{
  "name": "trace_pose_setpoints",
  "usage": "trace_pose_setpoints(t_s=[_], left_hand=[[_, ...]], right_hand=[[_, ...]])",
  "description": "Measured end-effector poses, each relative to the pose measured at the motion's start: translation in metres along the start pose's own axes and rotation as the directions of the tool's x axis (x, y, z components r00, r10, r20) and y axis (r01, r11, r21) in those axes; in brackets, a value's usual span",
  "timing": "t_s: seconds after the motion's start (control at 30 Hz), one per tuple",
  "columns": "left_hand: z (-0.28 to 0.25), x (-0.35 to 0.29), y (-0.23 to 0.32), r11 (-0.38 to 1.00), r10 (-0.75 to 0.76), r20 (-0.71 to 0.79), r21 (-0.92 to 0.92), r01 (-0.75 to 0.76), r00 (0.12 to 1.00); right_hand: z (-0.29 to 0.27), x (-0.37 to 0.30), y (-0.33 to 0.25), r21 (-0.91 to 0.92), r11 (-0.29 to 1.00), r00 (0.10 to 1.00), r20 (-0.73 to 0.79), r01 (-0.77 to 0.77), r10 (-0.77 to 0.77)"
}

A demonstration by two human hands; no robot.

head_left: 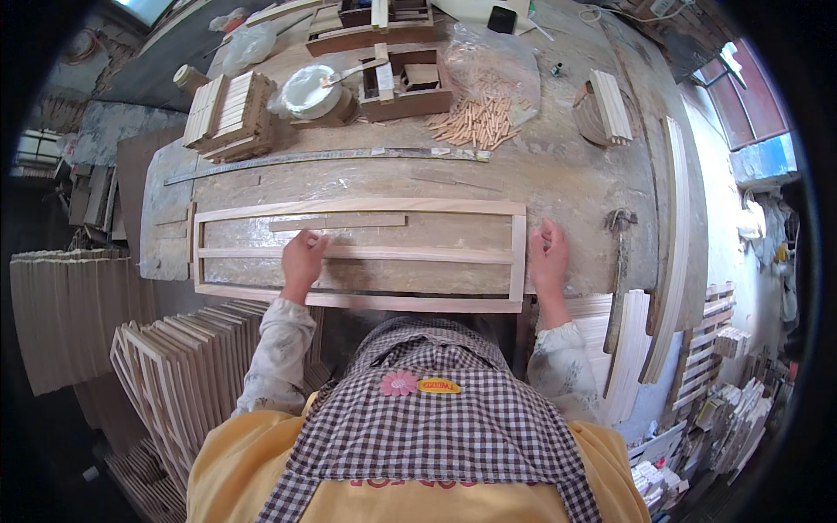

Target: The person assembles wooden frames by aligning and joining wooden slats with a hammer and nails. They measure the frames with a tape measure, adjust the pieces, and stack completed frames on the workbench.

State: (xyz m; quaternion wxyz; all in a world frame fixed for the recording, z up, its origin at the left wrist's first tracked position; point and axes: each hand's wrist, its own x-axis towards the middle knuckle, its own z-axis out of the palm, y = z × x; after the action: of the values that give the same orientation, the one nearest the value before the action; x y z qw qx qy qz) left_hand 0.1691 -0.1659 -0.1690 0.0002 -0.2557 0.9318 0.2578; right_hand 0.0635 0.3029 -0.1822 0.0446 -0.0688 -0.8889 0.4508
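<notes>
A long pale wooden frame (366, 207) lies near the bench's front edge, with a middle rail (418, 254) running along its length. My left hand (302, 263) is over that rail, left of the frame's centre. Its fingers are curled together, and whether anything is between them is hidden. Just outside the frame's right end, my right hand (548, 260) has its fingers loosely bent and apart, with nothing visible in them. A thin wooden strip (366, 221) rests inside the frame, beyond my left hand.
Beyond the frame lie a long ruler (323, 159), a heap of wooden dowels (475, 124), a white tub (311, 92) and stacked wood blocks (228, 113). A hammer (620, 261) rests at the right. Many finished-looking frames (187, 357) lean below the bench at left.
</notes>
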Motion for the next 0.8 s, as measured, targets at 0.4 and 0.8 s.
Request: trace_pose_setpoints(t_s=[0.4,0.8], left_hand=[[0.109,0.088,0.224,0.548,0.837,0.074,-0.082,-0.833,0.543],[0.131,0.047,0.266,0.669,0.735,0.191,-0.359,-0.651,0.65]], right_hand=[[-0.109,-0.02,0.07,-0.392,0.92,0.923,-0.359,-0.014,-0.14],[-0.165,-0.031,0.114,-0.548,0.826,0.982,-0.188,-0.13,0.03]])
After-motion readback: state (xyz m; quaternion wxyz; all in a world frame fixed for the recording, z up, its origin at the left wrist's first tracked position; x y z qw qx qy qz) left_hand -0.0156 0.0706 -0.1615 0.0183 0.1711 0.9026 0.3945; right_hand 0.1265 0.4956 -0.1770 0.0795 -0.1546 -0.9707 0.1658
